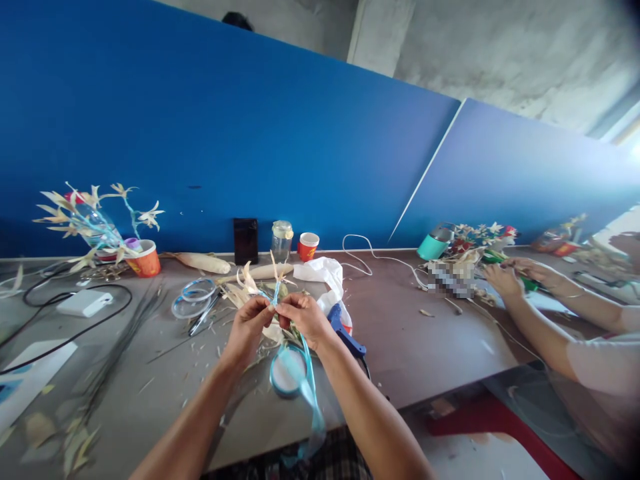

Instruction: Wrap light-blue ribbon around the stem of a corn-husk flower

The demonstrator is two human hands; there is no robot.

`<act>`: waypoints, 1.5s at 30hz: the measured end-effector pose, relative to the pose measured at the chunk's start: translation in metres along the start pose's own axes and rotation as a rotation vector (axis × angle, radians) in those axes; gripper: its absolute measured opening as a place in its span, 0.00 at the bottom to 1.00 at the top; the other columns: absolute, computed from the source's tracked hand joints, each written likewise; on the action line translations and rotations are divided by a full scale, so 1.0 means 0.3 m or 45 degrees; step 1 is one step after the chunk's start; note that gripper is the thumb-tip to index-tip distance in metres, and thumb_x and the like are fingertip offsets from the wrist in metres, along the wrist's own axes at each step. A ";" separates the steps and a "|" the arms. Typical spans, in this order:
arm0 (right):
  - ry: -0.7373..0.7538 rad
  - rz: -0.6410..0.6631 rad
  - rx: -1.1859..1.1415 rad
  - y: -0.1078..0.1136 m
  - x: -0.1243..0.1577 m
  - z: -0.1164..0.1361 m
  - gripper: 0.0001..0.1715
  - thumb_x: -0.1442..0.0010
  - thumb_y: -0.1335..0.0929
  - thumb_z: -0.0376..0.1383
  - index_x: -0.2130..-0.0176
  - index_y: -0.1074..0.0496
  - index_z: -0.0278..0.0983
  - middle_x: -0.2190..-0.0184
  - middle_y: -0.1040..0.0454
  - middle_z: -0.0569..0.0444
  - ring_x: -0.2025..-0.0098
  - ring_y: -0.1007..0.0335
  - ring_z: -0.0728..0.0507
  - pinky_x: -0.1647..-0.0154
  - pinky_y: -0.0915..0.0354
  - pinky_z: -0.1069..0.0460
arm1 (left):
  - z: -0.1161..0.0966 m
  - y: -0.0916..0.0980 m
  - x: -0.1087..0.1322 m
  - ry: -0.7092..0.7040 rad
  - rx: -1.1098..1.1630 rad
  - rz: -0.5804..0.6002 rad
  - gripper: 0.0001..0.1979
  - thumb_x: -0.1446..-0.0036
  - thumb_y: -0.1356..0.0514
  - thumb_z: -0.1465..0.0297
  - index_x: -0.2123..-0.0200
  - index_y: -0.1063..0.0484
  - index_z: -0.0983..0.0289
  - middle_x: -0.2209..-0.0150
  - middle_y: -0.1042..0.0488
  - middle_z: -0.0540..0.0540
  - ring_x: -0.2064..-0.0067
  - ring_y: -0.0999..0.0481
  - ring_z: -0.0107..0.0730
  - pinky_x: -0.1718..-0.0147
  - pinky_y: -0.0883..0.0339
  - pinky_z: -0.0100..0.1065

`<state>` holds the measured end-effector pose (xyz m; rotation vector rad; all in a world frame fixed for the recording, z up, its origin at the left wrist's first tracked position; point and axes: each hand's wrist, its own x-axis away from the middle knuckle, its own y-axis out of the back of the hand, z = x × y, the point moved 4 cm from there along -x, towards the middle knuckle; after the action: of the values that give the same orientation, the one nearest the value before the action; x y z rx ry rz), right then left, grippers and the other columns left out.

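My left hand [253, 321] and my right hand [304, 316] meet fingertip to fingertip over the middle of the table. Both pinch a flower stem [276, 292] wrapped in light blue ribbon, with pale petals of dried husk at its top. From below my right hand a loose light blue ribbon [314, 407] trails down past the table's front edge. Beneath my hands lies a round ribbon roll [289, 371] with a blue rim. A blue glue gun [345, 331] rests just right of my right hand. Dry husk pieces [235, 293] lie partly hidden behind my fingers.
An orange paper cup [145, 260] with finished husk flowers stands left, near a white adapter [86, 303] and black cables. Clear tape rings [193, 299], a glass jar [282, 241] and a smaller cup [309, 247] sit further back. At right, a co-worker's hands [515, 277] work.
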<state>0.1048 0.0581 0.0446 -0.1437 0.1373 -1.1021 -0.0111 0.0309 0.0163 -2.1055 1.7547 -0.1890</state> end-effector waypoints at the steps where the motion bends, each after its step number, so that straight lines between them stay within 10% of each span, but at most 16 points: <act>1: 0.028 -0.046 0.012 0.001 0.003 -0.002 0.12 0.54 0.31 0.40 0.78 0.34 0.34 0.86 0.34 0.59 0.81 0.42 0.52 0.76 0.45 0.55 | 0.000 -0.002 0.000 -0.001 0.019 0.014 0.07 0.56 0.35 0.68 0.74 0.28 0.65 0.78 0.31 0.49 0.76 0.35 0.25 0.74 0.43 0.30; 14: 0.540 -0.513 0.898 -0.009 0.034 0.008 0.05 0.50 0.37 0.30 0.76 0.35 0.37 0.78 0.30 0.57 0.72 0.37 0.48 0.59 0.44 0.49 | 0.005 -0.031 0.001 0.117 0.208 -0.020 0.08 0.59 0.32 0.70 0.73 0.26 0.66 0.77 0.31 0.49 0.74 0.34 0.24 0.72 0.41 0.28; 33: 0.389 -0.553 0.781 0.001 -0.001 -0.024 0.04 0.49 0.35 0.32 0.75 0.33 0.37 0.78 0.28 0.57 0.73 0.34 0.47 0.60 0.43 0.51 | 0.011 -0.044 0.002 0.170 0.305 -0.110 0.07 0.60 0.32 0.72 0.75 0.25 0.67 0.75 0.27 0.50 0.70 0.30 0.24 0.67 0.37 0.26; 45: 0.628 -0.635 1.072 -0.042 0.027 -0.038 0.06 0.45 0.39 0.30 0.72 0.34 0.37 0.73 0.27 0.54 0.67 0.33 0.45 0.55 0.47 0.47 | 0.023 -0.036 0.001 0.151 0.427 -0.133 0.10 0.58 0.32 0.72 0.80 0.32 0.66 0.80 0.32 0.46 0.76 0.33 0.20 0.73 0.37 0.23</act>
<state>0.0954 0.0447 0.0353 0.8955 0.0667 -1.5904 0.0014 0.0335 0.0140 -1.9726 1.5487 -0.6047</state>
